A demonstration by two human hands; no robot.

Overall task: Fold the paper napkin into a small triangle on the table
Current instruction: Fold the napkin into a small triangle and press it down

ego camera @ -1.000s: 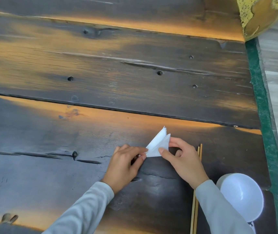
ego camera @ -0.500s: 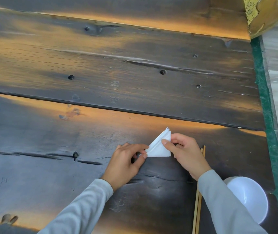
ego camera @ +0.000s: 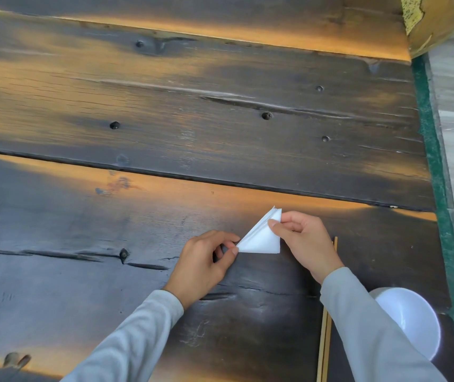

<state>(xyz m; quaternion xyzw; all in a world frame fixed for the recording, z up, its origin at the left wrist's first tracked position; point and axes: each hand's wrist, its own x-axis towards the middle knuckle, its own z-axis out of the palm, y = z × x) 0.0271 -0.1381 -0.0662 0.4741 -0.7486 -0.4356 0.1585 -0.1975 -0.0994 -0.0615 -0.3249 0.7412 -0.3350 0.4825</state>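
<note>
The white paper napkin point(ego camera: 261, 239), already folded into a small layered triangle, is lying on the near plank of the dark, weathered wooden table point(ego camera: 165, 128), its long base running towards the person and its stacked loose edges fanning slightly at the far tip. The left hand point(ego camera: 203, 268) is pinching the napkin's sharp left corner between thumb and forefinger, pinning that point down. The right hand point(ego camera: 305, 241) is gripping the far right corner, thumb on top and the fingers curled behind, where the layers are meeting.

Judging by the shape, the folding itself is looking nearly finished: the napkin is already reading as a compact triangle with clean straight sides. What seems to be remaining is flattening: the layers at the top tip are not lying perfectly flush, so the creases are probably needing a press or a smoothing pass before both hands are letting go. Whether one more fold is meant, I cannot tell.

Just beside the right wrist, a pair of pale wooden chopsticks point(ego camera: 326, 343) is lying lengthwise, partly hidden under the grey sleeve. Nearer the table's green-painted edge point(ego camera: 437, 175), a round white bowl point(ego camera: 410, 323) is sitting, well apart from the napkin.
</note>
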